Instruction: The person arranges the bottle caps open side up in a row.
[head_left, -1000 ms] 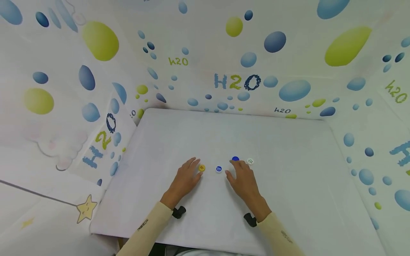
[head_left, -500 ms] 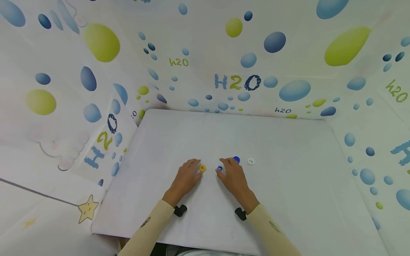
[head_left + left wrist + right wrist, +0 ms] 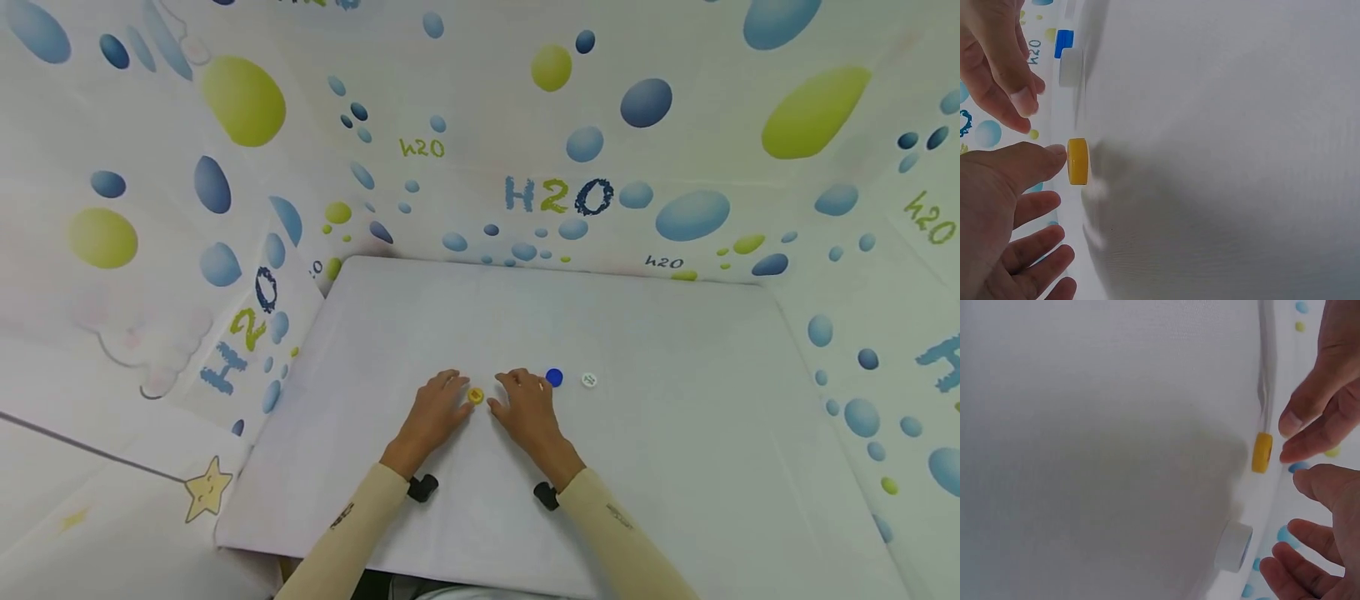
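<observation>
A yellow bottle cap (image 3: 476,396) lies on the white-covered table between the two hands. My left hand (image 3: 437,408) is just left of it, fingers spread and loosely bent, holding nothing; in the left wrist view its thumb tip is right at the yellow cap (image 3: 1077,161). From the other side my right hand (image 3: 527,408) hovers with relaxed fingers and nothing in them. A white cap (image 3: 1234,547) lies near the right hand's fingers in the right wrist view; that hand hides it in the head view. Right of the right hand is a flat blue cap (image 3: 554,377).
Farther right lies a white cap with a dark mark (image 3: 589,380). The white table (image 3: 675,467) is bounded at the back by a wall (image 3: 480,100) printed with drops and H2O lettering. A small black device (image 3: 423,487) is strapped at the left wrist.
My right hand has moved left from beside the blue cap, over the white-and-blue cap, toward the yellow one. The blue cap has come into full view. The left hand stays nearly still.
</observation>
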### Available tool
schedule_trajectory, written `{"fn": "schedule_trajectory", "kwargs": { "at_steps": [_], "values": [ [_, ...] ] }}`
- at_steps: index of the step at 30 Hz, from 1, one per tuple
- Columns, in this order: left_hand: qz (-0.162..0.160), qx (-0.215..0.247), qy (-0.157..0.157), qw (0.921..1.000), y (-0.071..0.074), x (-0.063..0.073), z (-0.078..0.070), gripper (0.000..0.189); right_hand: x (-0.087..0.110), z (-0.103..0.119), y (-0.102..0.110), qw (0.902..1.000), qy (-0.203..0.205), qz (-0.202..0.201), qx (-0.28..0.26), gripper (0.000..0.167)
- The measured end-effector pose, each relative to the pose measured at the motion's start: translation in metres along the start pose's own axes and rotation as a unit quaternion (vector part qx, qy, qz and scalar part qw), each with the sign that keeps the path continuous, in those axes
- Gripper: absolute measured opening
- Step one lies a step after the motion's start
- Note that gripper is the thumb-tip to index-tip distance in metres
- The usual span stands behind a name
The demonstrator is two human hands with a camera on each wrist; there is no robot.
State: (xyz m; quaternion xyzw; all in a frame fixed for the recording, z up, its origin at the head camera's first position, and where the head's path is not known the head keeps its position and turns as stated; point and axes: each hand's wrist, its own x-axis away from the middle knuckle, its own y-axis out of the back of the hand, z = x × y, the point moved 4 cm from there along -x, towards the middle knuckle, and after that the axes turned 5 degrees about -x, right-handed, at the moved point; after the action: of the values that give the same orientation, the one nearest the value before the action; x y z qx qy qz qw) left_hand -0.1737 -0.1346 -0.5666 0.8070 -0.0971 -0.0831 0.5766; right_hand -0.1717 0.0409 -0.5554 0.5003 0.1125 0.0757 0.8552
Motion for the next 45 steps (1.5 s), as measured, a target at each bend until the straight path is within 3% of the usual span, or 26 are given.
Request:
{"fn": "schedule_trajectory", "kwargs": {
  "at_steps": [15,24,33,45],
  "values": [
    [0.017,-0.016,-0.008,0.9997,-0.002,-0.008,0.0,0.043,-0.01,0.007,-0.019,0.9994,0.002,0.027,0.021,0.049],
    [-0.004,-0.026,-0.042,0.9988,-0.001,-0.01,-0.001,0.039,-0.014,0.014,-0.026,0.9968,0.045,0.012,0.065,0.042],
    [-0.015,-0.033,-0.052,0.998,0.001,-0.012,-0.001,0.034,-0.012,0.019,-0.028,0.9974,0.06,-0.004,0.04,0.025],
    [-0.006,-0.027,-0.04,0.9988,0.0,-0.012,-0.001,0.028,-0.013,0.019,-0.03,0.9969,0.067,-0.005,0.041,0.022]
  ]
}}
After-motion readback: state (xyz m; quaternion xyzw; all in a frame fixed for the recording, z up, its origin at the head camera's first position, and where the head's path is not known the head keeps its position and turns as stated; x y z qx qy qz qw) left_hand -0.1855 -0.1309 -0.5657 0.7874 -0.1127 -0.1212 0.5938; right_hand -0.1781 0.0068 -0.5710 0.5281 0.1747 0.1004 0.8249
